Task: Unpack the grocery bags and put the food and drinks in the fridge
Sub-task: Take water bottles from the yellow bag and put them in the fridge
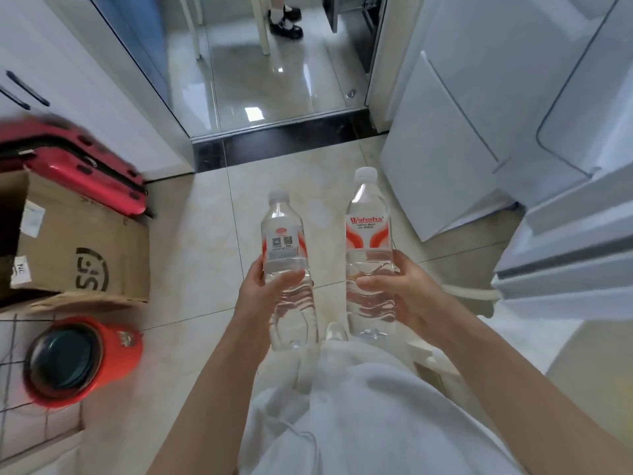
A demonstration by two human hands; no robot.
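I hold two clear water bottles with white caps and red-and-white labels upright over the tiled floor. My left hand (262, 291) grips the lower half of the left bottle (284, 241), whose label shows QR codes. My right hand (399, 289) grips the right bottle (369, 234) below its label. The white fridge (455, 108) stands at the right, with an open door (568, 258) and its shelves jutting out at the right edge, close to my right hand.
A cardboard box (85, 255) and a red suitcase (78, 162) sit on the floor at the left. A red bin (78, 361) stands at the lower left. A doorway (274, 80) lies ahead, with another person's shoes (286, 22) beyond it.
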